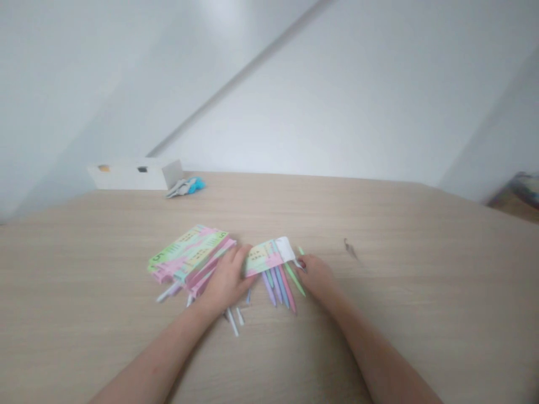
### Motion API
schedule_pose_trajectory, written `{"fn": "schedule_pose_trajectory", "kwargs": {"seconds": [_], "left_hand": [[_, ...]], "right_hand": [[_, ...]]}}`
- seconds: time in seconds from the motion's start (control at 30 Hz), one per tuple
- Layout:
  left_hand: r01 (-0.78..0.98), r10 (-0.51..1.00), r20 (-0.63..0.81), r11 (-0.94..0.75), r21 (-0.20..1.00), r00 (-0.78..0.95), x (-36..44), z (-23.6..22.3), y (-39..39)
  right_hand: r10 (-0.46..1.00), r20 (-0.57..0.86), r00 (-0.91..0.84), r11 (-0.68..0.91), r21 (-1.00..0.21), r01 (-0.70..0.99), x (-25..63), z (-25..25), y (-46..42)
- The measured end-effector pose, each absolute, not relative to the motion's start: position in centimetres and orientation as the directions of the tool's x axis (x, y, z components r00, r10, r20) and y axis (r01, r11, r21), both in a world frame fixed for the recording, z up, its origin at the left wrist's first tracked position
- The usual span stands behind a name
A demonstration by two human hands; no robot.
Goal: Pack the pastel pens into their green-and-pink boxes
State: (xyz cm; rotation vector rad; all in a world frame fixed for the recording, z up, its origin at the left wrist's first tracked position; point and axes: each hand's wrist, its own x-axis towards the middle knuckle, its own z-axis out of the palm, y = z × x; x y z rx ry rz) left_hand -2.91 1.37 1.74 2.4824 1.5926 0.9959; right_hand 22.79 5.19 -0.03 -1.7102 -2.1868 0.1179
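Blurred print on the pastel packs (189, 251); white sticks (232, 321) partly hidden beneath the left hand (225, 280); forearms cut off below.

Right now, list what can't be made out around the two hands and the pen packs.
- Print on the pen pack: head view, blurred and too small to read.
- Left hand fingers: whether they grip the pack or only rest on it, blurred.
- Stack of packs: its count, overlapped and partly hidden by the left hand.
- Right hand: its fingertips merge with the pens.
- Small dark mark on the table: too small to identify.
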Motion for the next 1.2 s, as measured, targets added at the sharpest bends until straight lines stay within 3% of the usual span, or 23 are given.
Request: {"fn": "schedule_pose_trajectory", "kwargs": {"seconds": [0.17,0.4,0.53,0.6,0.67,0.8,1.2], "left_hand": [[0.806,0.831,0.484,-0.474,0.354,0.276,-2.9,1.7,1.4],[0.804,0.824,0.496,-0.478,0.354,0.272,-3.0,1.7,1.4],[0.801,0.819,0.505,-0.483,0.354,0.271,-3.0,1.6,1.4],[0.804,0.822,0.503,-0.476,0.355,0.265,-3.0,1.5,1.4],[0.806,0.827,0.498,-0.472,0.358,0.263,-3.0,1.5,1.4],[0.810,0.832,0.491,-0.464,0.359,0.260,-3.0,1.4,1.4],[0.817,0.834,0.464,-0.474,0.329,0.297,-2.9,1.4,1.3]], "right_hand": [[0.948,0.259,-0.188,0.267,-0.319,0.909,22.4,0.4,4.7],[0.928,0.370,0.034,0.214,-0.606,0.766,22.4,1.7,5.1],[0.908,0.346,0.236,0.223,-0.876,0.427,23.0,3.2,5.0],[0.892,0.329,0.311,0.271,-0.938,0.215,23.3,3.9,4.8],[0.871,0.345,0.350,0.336,-0.938,0.087,23.4,4.5,4.5],[0.834,0.422,0.356,0.449,-0.894,0.010,23.4,5.1,4.0],[0.756,0.550,0.354,0.566,-0.822,0.067,21.0,5.9,1.8]]}}
